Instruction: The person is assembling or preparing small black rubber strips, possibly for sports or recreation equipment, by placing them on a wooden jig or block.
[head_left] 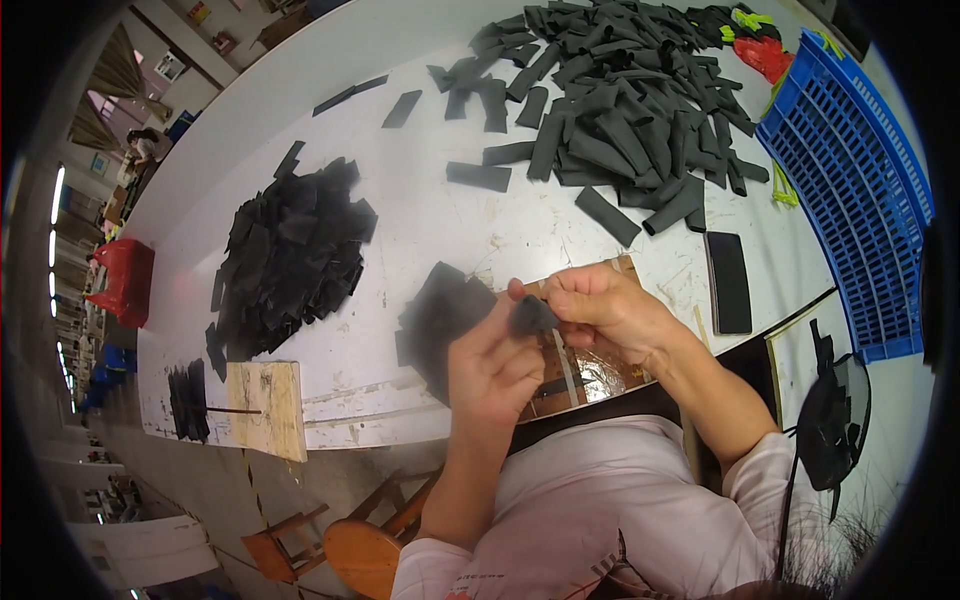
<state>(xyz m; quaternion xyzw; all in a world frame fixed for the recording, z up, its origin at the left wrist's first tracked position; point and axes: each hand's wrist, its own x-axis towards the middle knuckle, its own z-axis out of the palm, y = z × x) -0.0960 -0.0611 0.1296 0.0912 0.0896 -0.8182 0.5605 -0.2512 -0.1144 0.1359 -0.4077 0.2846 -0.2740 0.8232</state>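
- I'm watching the left hand (492, 365) and right hand (603, 308) pinching a small black piece (532, 316) between them, in front of the torso.
- A blurred black pile (430, 318) is lying just beside the left hand.
- Dark grey tubes (620, 140) are lying heaped near a blue crate (850, 190).
- Another black heap (290, 250) is sitting farther left.

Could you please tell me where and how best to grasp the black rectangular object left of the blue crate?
From above, I'd pinch the black rectangular object across its middle by both long edges: it lies flat and those edges are exposed.
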